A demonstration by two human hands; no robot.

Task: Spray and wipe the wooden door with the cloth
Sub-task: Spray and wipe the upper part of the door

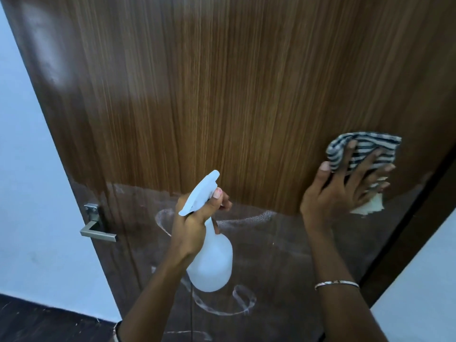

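Left forearm [153,299] enters at bottom edge. Lever handle [98,233] untouched at far left. Left hand [195,218] grips spray bottle [212,262], nozzle toward wooden door [222,95]. Right hand [330,193], fingers spread flat, presses striped cloth [362,149] on door's right side. Risks: white streaks [246,304] low down drying into marks; loose cloth corner slipping free.

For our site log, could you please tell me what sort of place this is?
Probably an indoor doorway: a brown wood-grain door with a steel lever handle beside a pale blue wall.
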